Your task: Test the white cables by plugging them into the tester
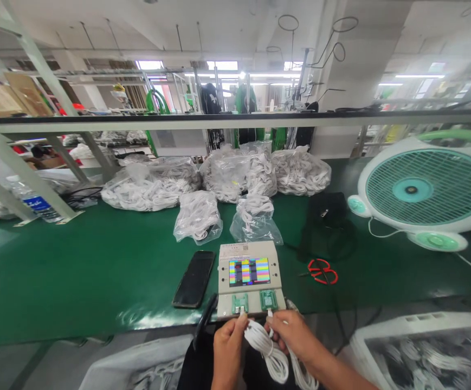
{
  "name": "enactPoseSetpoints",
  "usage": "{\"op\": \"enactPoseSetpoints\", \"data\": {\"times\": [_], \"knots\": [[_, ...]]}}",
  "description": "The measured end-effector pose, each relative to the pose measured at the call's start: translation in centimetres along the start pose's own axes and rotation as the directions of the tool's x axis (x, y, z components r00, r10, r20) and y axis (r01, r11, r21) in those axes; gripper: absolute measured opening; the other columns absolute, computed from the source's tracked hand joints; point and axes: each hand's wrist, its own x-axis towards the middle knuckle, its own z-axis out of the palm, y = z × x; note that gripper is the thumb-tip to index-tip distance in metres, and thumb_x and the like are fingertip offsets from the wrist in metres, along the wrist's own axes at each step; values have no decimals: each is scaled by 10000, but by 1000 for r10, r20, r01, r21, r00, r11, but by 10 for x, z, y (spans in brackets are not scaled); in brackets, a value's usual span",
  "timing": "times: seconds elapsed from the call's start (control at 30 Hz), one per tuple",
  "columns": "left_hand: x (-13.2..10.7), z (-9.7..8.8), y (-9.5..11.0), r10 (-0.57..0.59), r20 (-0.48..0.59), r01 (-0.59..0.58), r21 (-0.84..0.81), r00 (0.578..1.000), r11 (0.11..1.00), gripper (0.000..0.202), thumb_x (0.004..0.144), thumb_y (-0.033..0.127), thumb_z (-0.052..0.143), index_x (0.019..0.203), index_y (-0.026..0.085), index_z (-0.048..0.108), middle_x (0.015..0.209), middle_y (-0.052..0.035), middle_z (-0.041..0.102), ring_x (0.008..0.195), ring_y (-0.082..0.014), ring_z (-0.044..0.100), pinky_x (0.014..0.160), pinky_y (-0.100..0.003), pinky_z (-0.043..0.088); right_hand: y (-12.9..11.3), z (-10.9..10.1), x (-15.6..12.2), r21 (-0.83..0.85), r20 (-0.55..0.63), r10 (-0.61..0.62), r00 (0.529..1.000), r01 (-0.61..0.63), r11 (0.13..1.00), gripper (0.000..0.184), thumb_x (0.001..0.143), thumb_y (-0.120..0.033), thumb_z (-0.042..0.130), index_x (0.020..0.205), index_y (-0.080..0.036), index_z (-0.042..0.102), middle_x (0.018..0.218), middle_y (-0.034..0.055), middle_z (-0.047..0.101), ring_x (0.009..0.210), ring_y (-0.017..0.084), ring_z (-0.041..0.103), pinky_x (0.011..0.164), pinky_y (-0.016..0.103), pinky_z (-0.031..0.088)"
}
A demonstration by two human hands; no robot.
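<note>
The white cable (265, 346) hangs coiled between your hands at the near edge of the green bench (97, 271), and its two ends meet the green sockets (240, 302) of the tester (249, 252). Your left hand (229, 349) pinches one plug and your right hand (294, 336) pinches the other, a grip that apparently holds each plug square to its socket. The phone (194, 279), red scissors (321, 271) and bagged cables (198, 216) lie beyond, within reach.

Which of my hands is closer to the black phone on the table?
Left. The left hand is just below and right of the phone; the right hand lies farther right, below the tester. Both grip white cable.
</note>
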Motion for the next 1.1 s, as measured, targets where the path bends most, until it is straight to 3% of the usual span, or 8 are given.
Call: {"op": "enactPoseSetpoints", "data": {"times": [0.27,0.43,0.67,0.8,0.9,1.0,1.1], "knots": [[2,0,7,-12,234,16,-13,972,1000,482,751,532,532,571,86,557,528,-28,460,539,-129,414,534,-226,300,4,1,1,26,-23,-6,1000,6,1000,502,690,-565,450,755,-85,583,577,9,448,423,62,371,384,180,258],[4,3,6,-101,194,114,-57,976,992,492,726,541,548,712,62,659,637,-88,581,615,-173,499,567,-237,351,1,3,1,-1,-58,-42,997,42,999,433,694,-498,416,692,-84,543,557,13,436,432,69,375,404,187,261],[2,3,0,-95,166,103,-40,982,994,528,720,572,537,771,67,686,714,-111,631,675,-214,563,630,-280,418,3,11,-13,-37,-39,-42,998,40,998,296,740,-367,393,663,-103,503,547,12,437,453,76,387,424,185,276],[-5,4,-5,-125,175,137,-56,976,989,559,680,585,571,750,43,691,739,-147,642,733,-274,588,650,-329,440,8,15,-28,-126,17,-186,982,187,974,266,771,-320,419,619,-109,477,555,13,442,509,84,403,461,187,284],[-11,9,-6,-162,146,188,-182,976,965,499,676,537,614,759,50,681,715,-131,644,672,-256,598,655,-342,457,13,10,-26,-106,-26,-273,962,269,957,294,804,-332,422,675,-98,543,589,14,458,559,87,411,508,185,302],[-15,13,-5,-162,128,192,-273,978,943,443,689,504,629,766,70,670,723,-109,643,649,-228,589,615,-315,463,17,4,-15,-73,-74,-230,970,225,972,319,802,-353,426,705,-87,573,573,12,451,525,83,397,484,186,292],[-15,12,-5,-142,104,165,-251,984,954,431,685,498,642,789,80,658,700,-75,626,638,-184,560,566,-249,442,16,2,-7,-73,-107,-180,978,173,982,325,775,-361,449,698,-82,598,526,6,429,480,79,377,451,188,266]]}}
